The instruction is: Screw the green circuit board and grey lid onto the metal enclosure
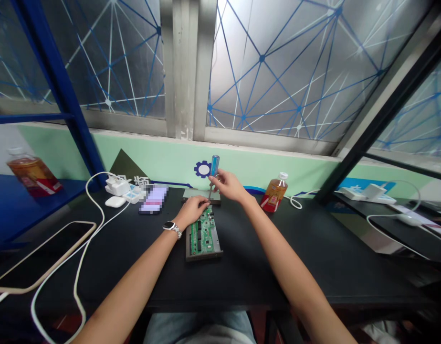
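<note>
A green circuit board [202, 234] lies in a grey metal tray on the black desk [313, 248]. My right hand [229, 185] is closed around a screwdriver [213, 176] with a clear blue handle, held upright, its tip down at the board's far end. My left hand [194, 209], with a watch on its wrist, rests on the far end of the board with its fingers curled beside the screwdriver tip. A grey cover plate [192, 193] lies just behind the board.
A phone [41, 255] on a white cable lies at the left. Farther back are a white charger [117, 186], an earbud case [115, 201] and a second phone [153, 198]. A drink bottle [274, 192] stands right of my hand; another bottle [32, 176] lies far left.
</note>
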The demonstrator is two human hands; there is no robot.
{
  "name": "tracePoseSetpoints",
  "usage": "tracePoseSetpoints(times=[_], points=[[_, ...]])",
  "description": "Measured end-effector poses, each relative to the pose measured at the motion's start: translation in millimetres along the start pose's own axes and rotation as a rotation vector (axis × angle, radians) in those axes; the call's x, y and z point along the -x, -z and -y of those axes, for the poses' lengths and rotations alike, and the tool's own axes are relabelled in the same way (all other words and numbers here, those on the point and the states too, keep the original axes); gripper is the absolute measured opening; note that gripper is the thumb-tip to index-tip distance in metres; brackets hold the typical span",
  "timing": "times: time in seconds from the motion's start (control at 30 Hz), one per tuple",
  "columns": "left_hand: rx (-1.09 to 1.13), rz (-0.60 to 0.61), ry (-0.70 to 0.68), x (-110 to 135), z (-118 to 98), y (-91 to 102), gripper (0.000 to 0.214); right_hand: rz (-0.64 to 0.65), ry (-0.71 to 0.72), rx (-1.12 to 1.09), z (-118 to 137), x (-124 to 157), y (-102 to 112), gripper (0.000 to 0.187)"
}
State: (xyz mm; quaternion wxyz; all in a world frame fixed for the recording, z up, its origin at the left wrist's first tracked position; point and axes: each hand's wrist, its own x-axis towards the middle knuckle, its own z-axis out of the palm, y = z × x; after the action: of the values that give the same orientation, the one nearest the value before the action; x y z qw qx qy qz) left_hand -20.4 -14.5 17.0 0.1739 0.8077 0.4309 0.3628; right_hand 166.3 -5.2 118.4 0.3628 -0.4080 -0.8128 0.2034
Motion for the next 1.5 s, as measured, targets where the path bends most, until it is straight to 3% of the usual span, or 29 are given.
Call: tracePoseSetpoints(times=[0.23, 0.4, 0.83, 1.13, 1.33, 1.5], points=[[-0.066, -0.026, 0.017, 1.8, -2.4, -0.3, 0.025, -0.104, -0.03, 0.133, 1.4, 2.2, 0.9, 0.037], [-0.067, -0.032, 0.017, 1.8, -0.4, -1.7, 0.024, -0.143, -0.022, 0.102, -0.3, 0.6, -1.4, 0.038], [0.029, -0.012, -0.046, 1.8, 0.9, -1.3, 0.025, -0.055, 0.021, -0.173, -4.1, 0.4, -1.6, 0.041], [0.054, -0.022, -0.056, 2.2, 0.5, 0.0, 0.024, 0.092, -0.052, -0.441, -3.8, -3.5, 0.5, 0.035], [0.253, -0.051, -0.077, -1.6, -0.3, -2.1, 0.035, 0.125, -0.079, -0.518, -2.5, -5.0, 2.3, 0.034], [0.485, -0.039, -0.001, -5.5, 1.9, -7.3, 0.034, 0.133, -0.093, -0.515, 0.4, -4.9, 0.1, 0.033]])
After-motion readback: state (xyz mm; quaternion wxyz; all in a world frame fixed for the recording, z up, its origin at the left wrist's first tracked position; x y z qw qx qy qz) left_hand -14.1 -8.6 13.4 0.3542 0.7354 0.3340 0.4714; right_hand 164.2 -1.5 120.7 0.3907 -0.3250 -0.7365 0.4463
